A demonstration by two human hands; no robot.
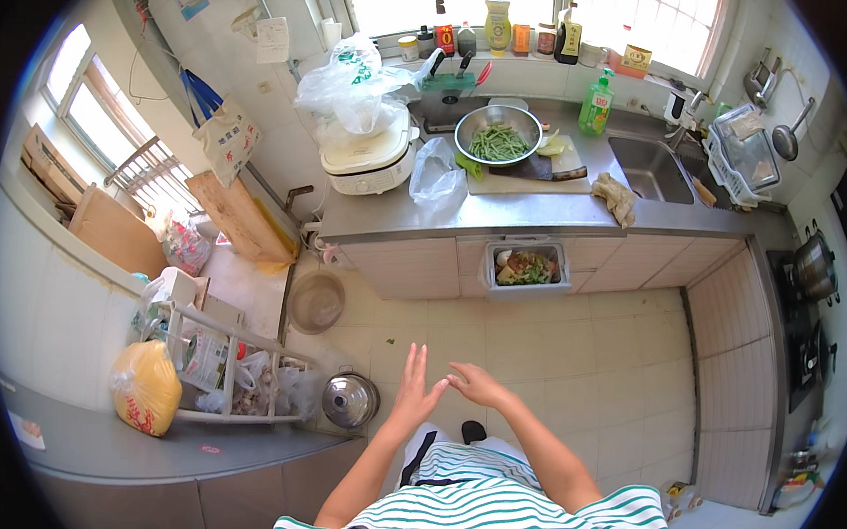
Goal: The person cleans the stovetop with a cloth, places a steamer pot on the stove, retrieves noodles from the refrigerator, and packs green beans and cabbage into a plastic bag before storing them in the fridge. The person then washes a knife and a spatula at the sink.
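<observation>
My left hand (418, 388) is raised over the floor in front of my body, fingers extended, holding nothing. Close beside it, my right hand (476, 384) is empty too, its fingers loosely bent; the fingertips and thumb of the two hands are very near each other, and whether they touch I cannot tell. Ahead, on the steel counter, a metal bowl (467, 140) contains cut green beans (500, 143). A cleaver (530, 168) lies on the cutting board (526, 188) in front of the bowl. A bin (529, 289) with food scraps hangs at the cabinet front.
A white electric cooker (367, 164) and plastic bags stand left on the counter, a cloth (615, 196) and sink (651, 168) right. A basin (316, 302) and lidded steel pot (350, 399) are on the floor at left, by a rack (233, 377). The stove (803, 338) is far right.
</observation>
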